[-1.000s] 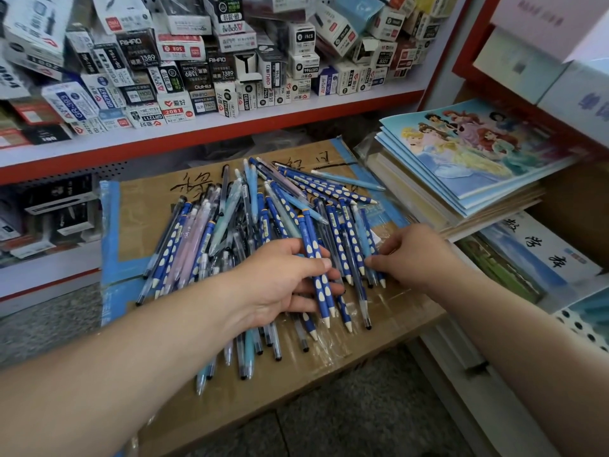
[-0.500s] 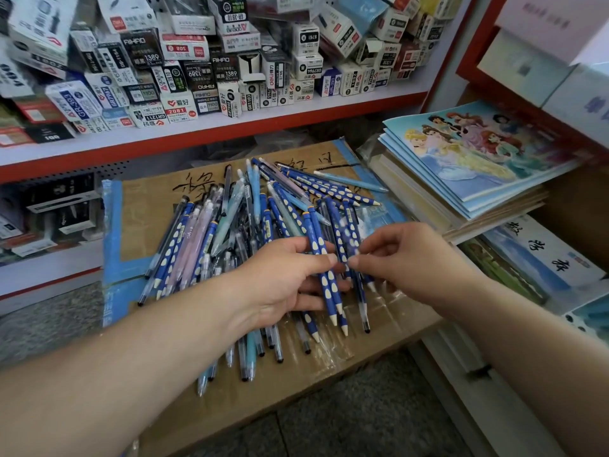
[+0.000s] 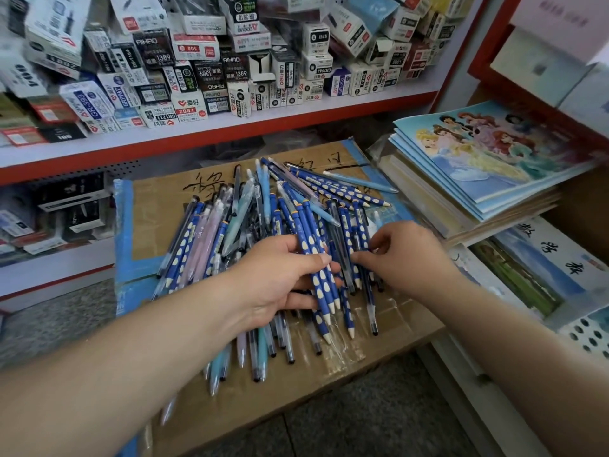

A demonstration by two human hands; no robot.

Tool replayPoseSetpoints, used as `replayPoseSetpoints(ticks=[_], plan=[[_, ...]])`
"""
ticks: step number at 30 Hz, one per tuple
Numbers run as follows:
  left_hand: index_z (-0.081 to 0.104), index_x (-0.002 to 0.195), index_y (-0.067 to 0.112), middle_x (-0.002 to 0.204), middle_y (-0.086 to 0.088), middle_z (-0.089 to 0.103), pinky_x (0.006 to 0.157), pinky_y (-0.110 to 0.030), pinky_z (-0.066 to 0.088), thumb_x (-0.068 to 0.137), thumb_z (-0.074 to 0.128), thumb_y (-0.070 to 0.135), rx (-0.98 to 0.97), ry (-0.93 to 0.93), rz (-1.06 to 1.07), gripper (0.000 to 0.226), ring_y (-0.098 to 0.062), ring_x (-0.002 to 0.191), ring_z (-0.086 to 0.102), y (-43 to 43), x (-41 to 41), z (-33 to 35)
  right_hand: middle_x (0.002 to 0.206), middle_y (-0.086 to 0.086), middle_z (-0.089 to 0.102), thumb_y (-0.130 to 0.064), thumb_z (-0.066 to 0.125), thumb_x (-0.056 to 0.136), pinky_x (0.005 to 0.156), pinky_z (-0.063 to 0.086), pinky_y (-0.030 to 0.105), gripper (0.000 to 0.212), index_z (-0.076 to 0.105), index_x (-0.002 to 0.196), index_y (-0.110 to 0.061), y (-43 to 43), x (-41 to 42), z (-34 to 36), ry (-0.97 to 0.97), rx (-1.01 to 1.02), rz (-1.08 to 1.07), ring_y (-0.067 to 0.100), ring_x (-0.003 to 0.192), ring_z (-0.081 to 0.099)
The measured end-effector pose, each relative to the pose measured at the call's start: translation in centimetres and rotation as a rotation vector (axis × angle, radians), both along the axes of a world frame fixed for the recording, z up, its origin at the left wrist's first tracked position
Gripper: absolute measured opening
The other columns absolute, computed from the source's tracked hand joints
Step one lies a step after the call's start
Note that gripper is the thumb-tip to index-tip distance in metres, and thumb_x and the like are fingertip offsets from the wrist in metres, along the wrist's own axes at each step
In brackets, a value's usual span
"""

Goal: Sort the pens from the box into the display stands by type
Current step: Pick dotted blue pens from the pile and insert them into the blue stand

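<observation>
The right hand (image 3: 408,258) is now nearer the left hand (image 3: 280,282), which grips spotted blue pens (image 3: 322,293); it pinches another mid-frame. Gathering one type, I'd say; next, pass it across cleanly.

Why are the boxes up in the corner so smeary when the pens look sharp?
Head view: shelf boxes smear toward the top-left corner, likely camera motion plus wide-lens stretching; its centre is crisp, the dotted blue pens in the left hand sharply drawn; clear tape on the cardboard glints faintly.
</observation>
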State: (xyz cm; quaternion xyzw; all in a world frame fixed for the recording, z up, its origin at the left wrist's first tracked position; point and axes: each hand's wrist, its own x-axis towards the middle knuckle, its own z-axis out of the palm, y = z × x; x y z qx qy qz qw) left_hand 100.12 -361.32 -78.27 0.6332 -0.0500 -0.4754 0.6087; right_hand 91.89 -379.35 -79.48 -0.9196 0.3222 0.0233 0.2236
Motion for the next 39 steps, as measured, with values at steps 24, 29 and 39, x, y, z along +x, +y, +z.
replayPoseSetpoints(ticks=[24,29,39], plan=[[0.06,0.12,0.007,0.1,-0.013,0.078,0.066,-0.043,0.064,0.099,0.06,0.004,-0.017,0.021,-0.006,0.021,-0.027,0.09,0.077,0.2,0.0,0.0,0.074,0.017,0.071,-0.047,0.078,0.084,0.056,0.05,0.031,0.047,0.07,0.075,-0.001,0.6,1.0,0.1,0.072,0.095,-0.061,0.029,0.071,0.07],[0.063,0.119,0.009,0.102,-0.012,0.078,0.07,-0.044,0.064,0.099,0.06,0.006,-0.03,0.031,0.015,0.021,-0.027,0.091,0.076,0.4,0.3,-0.1,0.079,0.001,0.072,-0.043,0.083,0.08,0.062,0.056,0.031,0.027,0.07,0.092,-0.023,1.5,-0.7,2.7,-0.173,0.307,-0.04,0.015,0.068,0.068],[0.062,0.126,0.002,0.11,-0.02,0.074,0.063,-0.037,0.061,0.093,0.068,0.011,-0.061,0.098,0.052,0.034,-0.021,0.075,0.07,0.1,0.0,-0.1,0.056,-0.005,0.059,-0.047,0.078,0.083,0.047,0.036,0.015,0.024,0.072,0.079,-0.024,4.5,-1.9,2.1,-0.264,0.276,0.284,-0.002,0.049,0.049]])
